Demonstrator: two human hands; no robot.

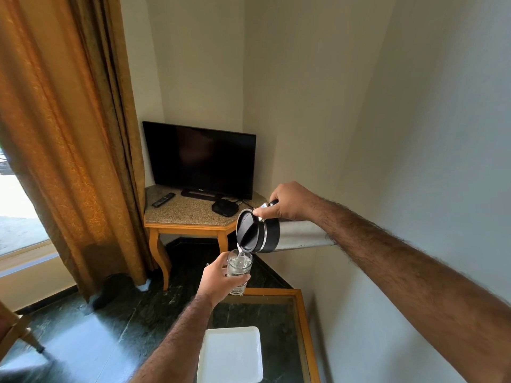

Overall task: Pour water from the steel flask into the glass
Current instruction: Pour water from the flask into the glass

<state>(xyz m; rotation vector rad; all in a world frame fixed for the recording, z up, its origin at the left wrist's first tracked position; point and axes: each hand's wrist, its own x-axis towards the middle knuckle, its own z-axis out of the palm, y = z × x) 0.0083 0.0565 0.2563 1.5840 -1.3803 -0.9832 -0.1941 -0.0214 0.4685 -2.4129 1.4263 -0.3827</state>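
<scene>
Above the far edge of the glass-topped table (pixel 300 316), your right hand (pixel 287 201) grips the handle of the steel flask (pixel 276 234), tipped almost level, while water runs from its spout into the glass (pixel 239 268) clasped in your left hand (pixel 217 280).

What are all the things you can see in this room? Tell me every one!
steel flask: one, silver with a black lid, tipped sideways over the glass, pouring
glass: one, clear, partly filled with water, held in the air below the spout
television: one, black, screen off, on the corner table
corner table: one, wooden with a speckled stone top
remote: one, black, left of the television
small box: one, black, in front of the television
curtain: one, orange-brown, at left
glass-topped table: one, wooden frame, bottom right
tray: one, white, on that table
left hand: holds the glass
right hand: grips the flask's handle
</scene>
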